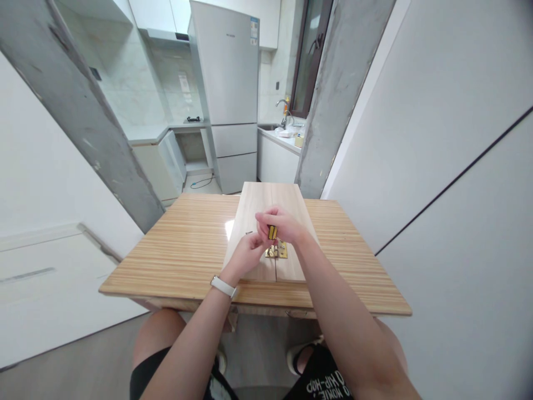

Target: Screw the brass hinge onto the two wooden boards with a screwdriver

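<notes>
Two pale boards, the left board (249, 205) and the right board (292, 203), lie side by side on my striped table (195, 233), their seam running down the middle of the frame. Over that seam, just below my fingers, sits a brass-coloured hinge (283, 249), one part to either side.

My right hand (285, 225), at centre, pinches a small yellow-and-black piece (272, 233) above the hinge; its exact kind I cannot make out. My left hand (249, 253), lower and to the left, has its fingers drawn together close beside that piece; whether they pinch anything I cannot tell.

Progress, as far as it shows: the boards are laid together and the hinge is set across the seam. A small screw-like sliver (249, 233) lies apart on the left board, not in the hinge, so I judge some fixing is left; my fingers partly cover the hinge, and whether either side is fastened stays undetermined.

Lettering: the fridge (229, 78), at top centre, bears a brand mark (230, 35) and, at its upper right corner, a blue-and-white label (254, 30), both too small to read. White print (327, 385) on my dark clothing, bottom right of centre, appears to include "HIP-HOP"; the rest is uncertain.
</notes>
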Tool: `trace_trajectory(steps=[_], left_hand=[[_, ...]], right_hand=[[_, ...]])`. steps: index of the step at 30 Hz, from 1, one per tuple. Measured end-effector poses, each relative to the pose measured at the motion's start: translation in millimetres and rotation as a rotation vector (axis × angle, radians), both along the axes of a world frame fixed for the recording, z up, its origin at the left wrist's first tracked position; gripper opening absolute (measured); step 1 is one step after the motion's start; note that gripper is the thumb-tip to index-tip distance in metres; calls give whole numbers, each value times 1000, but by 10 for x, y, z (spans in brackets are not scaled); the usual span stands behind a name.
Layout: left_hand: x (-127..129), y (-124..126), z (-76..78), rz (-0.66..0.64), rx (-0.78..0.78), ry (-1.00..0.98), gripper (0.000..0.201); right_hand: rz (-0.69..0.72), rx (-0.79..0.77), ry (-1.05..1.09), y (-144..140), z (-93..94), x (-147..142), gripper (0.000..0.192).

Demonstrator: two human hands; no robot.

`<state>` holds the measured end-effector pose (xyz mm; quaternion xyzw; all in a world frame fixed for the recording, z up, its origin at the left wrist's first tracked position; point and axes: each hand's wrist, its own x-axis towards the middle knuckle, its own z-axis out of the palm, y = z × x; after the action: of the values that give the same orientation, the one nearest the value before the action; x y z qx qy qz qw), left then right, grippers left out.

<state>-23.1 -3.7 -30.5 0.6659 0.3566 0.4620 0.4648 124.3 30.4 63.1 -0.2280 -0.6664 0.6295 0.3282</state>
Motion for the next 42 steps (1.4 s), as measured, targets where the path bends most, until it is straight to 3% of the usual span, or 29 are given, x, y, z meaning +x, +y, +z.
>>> trace_trajectory(steps=[3, 5, 11, 13, 18, 20, 21, 23, 28, 31, 33, 36, 42], left_hand=[[9, 5, -3, -18, 8, 7, 32], [17, 11, -2, -42, 1, -23, 32], [21, 35, 52, -79, -17, -79, 28], [18, 39, 67, -99, -15, -65, 28], [46, 26, 50, -86, 9, -54, 27], [63, 14, 23, -69, 25, -96, 26], [68, 9, 10, -61, 31, -116, 26], [68, 1, -12, -41, 33, -134, 24], [55, -28, -10, -13, -11, -115, 25], [56, -36, -6, -11, -12, -75, 28], [52, -28, -13, -13, -7, -58, 29], [35, 3, -20, -31, -3, -51, 27], [5, 87, 2, -38, -1, -49, 24]], right_hand=[[172, -16, -46, 18, 28, 30, 62], [97, -25, -3, 2, 2, -13, 65], [-400, -76, 170, -45, -145, -230, 63], [-580, -26, 170, -74, -183, -298, 63], [-1178, 119, 135, -221, -244, -469, 61], [-1279, 129, 139, -264, -254, -507, 60], [-1266, 130, 140, -273, -253, -508, 60], [-1098, 125, 130, -263, -233, -461, 61], [-348, 96, 42, -119, -74, -141, 53], [-2, 38, -27, -16, 6, 15, 54], [143, -6, -21, 20, 13, 47, 60], [121, -42, 46, 12, -27, -7, 63], [-395, -66, 172, -15, -132, -259, 63]])
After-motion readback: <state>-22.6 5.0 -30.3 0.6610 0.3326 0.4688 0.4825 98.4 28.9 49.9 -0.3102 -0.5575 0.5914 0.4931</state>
